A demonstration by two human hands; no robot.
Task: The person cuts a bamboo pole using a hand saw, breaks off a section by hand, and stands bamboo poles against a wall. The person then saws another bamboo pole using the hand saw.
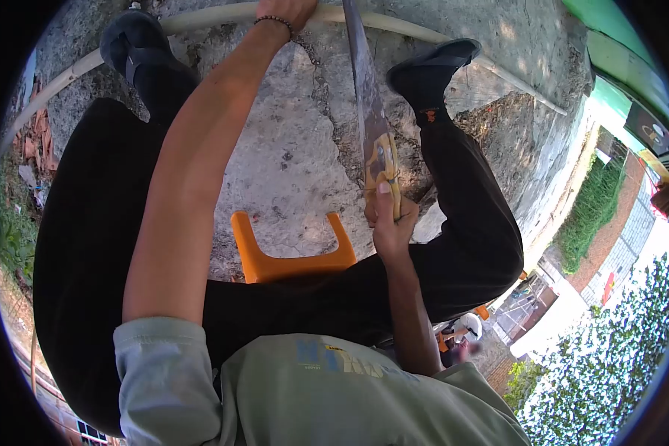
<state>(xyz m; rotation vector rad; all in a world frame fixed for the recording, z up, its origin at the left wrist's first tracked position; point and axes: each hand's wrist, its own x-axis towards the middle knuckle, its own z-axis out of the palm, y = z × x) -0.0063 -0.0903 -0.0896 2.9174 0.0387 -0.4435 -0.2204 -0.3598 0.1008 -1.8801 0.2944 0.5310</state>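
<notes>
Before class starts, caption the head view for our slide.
Right hand grips a long grey metal saw by its yellow handle; left hand rests on a long pale pole.

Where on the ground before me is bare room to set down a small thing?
The widest bare patch is cracked concrete between the left arm and the saw, bordered below by the orange stool. Along the pale pole it is crowded: the left hand, the saw's blade, the left shoe and the right shoe.

The pole (386,22) lies beyond the stool (297,267), the saw (369,108) between the shoes (430,68).
</notes>
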